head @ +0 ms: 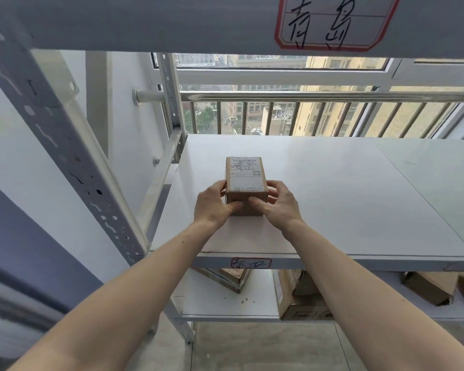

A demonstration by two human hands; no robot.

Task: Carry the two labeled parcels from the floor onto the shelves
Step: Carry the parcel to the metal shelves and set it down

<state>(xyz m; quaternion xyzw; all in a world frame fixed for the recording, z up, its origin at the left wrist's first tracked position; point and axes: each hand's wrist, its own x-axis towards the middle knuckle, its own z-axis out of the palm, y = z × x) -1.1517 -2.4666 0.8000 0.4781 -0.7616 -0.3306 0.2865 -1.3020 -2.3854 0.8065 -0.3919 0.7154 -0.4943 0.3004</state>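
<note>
A small brown cardboard parcel with a white shipping label on top rests on the white middle shelf, near its left end. My left hand grips the parcel's near left corner and my right hand grips its near right corner. Both thumbs press on the parcel's near face. A red-bordered handwritten tag is stuck on this shelf's front edge just below the hands. The second parcel is not identifiable in view.
The upper shelf beam carries a large red-bordered handwritten tag. Several cardboard boxes sit on the lower shelf. A perforated grey upright stands at the left. A window with a metal railing is behind the shelves.
</note>
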